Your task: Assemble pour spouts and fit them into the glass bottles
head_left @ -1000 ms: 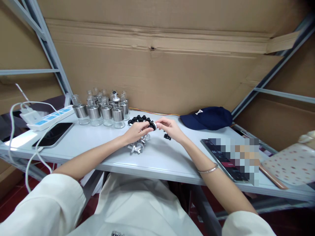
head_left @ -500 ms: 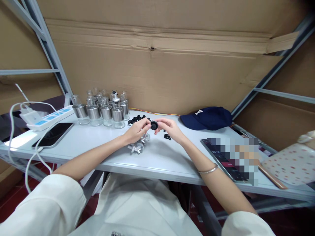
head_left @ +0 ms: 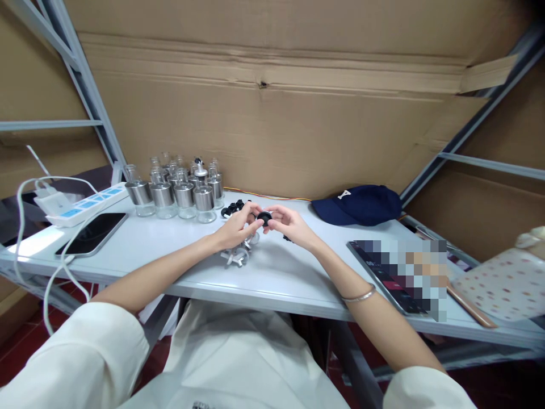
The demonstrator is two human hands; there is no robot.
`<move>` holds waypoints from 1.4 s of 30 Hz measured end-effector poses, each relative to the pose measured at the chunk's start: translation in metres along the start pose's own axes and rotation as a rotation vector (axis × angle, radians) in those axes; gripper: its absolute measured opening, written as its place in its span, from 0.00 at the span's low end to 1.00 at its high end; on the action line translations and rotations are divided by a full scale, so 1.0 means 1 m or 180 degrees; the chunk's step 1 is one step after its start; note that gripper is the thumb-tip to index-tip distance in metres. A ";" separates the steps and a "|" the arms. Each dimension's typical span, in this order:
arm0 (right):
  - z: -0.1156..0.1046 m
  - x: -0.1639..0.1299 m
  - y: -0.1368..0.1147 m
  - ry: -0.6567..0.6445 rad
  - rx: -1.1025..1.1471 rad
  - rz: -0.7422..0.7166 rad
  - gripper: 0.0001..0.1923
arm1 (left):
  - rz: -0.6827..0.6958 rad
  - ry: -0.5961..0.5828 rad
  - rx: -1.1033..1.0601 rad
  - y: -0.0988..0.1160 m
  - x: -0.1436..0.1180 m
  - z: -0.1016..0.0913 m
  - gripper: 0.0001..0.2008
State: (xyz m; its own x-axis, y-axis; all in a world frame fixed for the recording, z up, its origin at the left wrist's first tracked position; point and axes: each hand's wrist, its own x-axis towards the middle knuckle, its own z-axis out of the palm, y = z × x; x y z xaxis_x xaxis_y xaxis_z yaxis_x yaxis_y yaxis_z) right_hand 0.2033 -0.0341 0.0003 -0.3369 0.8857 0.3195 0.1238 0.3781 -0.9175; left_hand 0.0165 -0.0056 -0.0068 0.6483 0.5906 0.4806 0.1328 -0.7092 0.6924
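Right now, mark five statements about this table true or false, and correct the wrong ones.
The left hand and right hand hold one round black part. True.
The bracelet circles the left forearm. False: the bracelet circles the right forearm.
The glass bottles stand on the table. True.
The cap is bright red. False: the cap is navy blue.
The phone beside the power strip shows a dark screen. True.
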 end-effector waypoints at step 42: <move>0.006 -0.006 -0.008 -0.0149 -0.0950 -0.0152 0.12 | -0.0073 -0.0235 -0.0091 0.005 0.000 0.000 0.15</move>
State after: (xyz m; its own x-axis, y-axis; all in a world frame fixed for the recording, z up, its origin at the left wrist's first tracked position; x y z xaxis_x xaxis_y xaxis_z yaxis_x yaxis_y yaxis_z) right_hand 0.1989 -0.0444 0.0042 -0.3906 0.8543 0.3430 0.3732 0.4876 -0.7893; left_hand 0.0169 -0.0097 -0.0032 0.6990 0.5758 0.4241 0.1275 -0.6839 0.7183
